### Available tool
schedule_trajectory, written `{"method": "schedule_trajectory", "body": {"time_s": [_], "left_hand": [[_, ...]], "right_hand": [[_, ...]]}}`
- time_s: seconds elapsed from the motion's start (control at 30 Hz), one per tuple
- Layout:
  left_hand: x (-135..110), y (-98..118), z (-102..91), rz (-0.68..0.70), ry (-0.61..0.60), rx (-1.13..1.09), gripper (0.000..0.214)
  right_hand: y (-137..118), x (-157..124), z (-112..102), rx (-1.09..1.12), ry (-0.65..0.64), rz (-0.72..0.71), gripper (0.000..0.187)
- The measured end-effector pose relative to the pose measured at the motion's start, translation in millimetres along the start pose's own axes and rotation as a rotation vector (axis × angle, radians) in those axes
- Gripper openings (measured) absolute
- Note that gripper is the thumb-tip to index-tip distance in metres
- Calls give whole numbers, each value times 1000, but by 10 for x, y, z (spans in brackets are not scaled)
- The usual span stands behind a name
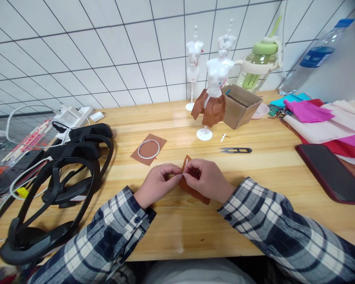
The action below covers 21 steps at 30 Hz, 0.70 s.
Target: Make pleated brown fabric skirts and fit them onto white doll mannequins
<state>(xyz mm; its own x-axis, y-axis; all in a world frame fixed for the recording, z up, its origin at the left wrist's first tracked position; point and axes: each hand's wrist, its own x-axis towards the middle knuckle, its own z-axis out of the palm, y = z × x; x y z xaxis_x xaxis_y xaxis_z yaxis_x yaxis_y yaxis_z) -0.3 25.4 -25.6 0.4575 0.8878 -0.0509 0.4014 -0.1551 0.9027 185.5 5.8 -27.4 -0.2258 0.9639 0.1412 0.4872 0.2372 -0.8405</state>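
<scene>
A small strip of brown fabric point(197, 194) is between my hands at the middle of the table, with a bit of white at its upper end. My left hand point(160, 182) pinches the fabric's left edge between thumb and forefinger. Right against it, my right hand point(208, 178) is closed in a pinch on the same fabric; any needle or thread there is too small to make out. Beyond my hands lie black thread snips point(236, 150) and, to the left, a brown fabric square point(141, 157) with a pale ring point(148, 157) on it.
White mini dress forms point(215, 75) stand at the back, one with brown fabric point(211, 108) around it. Beside them are a cardboard box point(239, 106), a green-lidded bottle point(258, 63) and a water bottle point(316, 57). Black headsets point(85, 189) crowd the left; a phone point(337, 173) and coloured cloths point(337, 118) lie right.
</scene>
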Motion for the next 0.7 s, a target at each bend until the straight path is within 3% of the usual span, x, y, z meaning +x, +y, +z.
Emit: {"method": "schedule_trajectory", "body": {"time_s": [0.27,0.5,0.7], "left_hand": [[10,17,-15,3,-5,-21,21],[-4,21,7,-60,1,-134,26],[-12,43,-6,-96,-26,-249,29]], "right_hand": [[12,12,-12,73,30,27,4],[67,54,-120,47,138,28,3],[118,107,-207,135,203,128,3]]}}
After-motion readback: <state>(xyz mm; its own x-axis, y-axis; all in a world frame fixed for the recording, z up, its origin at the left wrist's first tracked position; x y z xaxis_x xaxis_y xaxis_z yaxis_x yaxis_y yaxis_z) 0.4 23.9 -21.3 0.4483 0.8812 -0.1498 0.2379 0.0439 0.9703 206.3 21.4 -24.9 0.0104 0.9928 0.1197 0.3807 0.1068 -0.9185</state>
